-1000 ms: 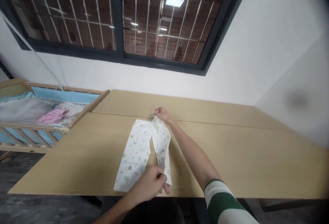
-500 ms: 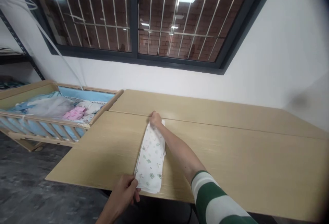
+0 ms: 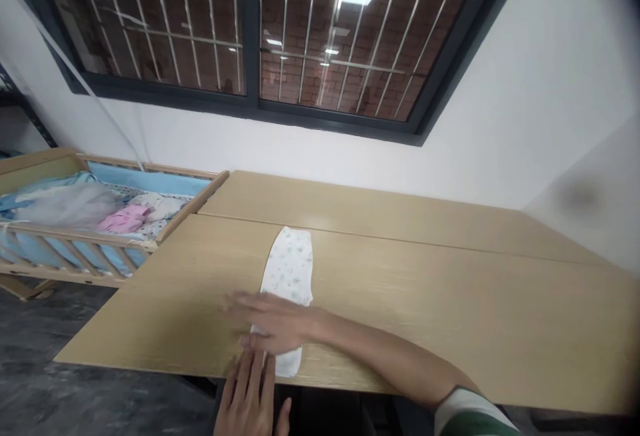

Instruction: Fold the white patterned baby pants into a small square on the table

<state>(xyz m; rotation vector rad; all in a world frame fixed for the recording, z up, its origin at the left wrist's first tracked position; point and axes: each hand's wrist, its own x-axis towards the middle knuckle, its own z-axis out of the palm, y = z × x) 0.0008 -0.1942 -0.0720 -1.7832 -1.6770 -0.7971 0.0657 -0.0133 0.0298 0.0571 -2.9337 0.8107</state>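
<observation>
A white cloth garment with a small green print (image 3: 291,263) lies folded into a long narrow strip on the wooden table, its far end near the seam between the boards. Across its lower half lies my right hand (image 3: 275,323), flat with the fingers stretched to the left and slightly blurred. My left hand (image 3: 250,389) is at the table's front edge, fingers extended forward, the tips by the garment's near left side and just under the right hand's fingers. Part of the garment is hidden beneath the right hand.
The table (image 3: 425,309) spreads far to the right, with a second board behind it. At the left stands a wooden crib (image 3: 150,246) with blue lining, holding a pink cloth (image 3: 125,219) and pale netting (image 3: 70,206). A barred window (image 3: 255,43) is above.
My right hand has let go of the garment's far end and come down flat across its lower half. My left hand has opened from its pinch at the near corner. The view has shifted slightly.
</observation>
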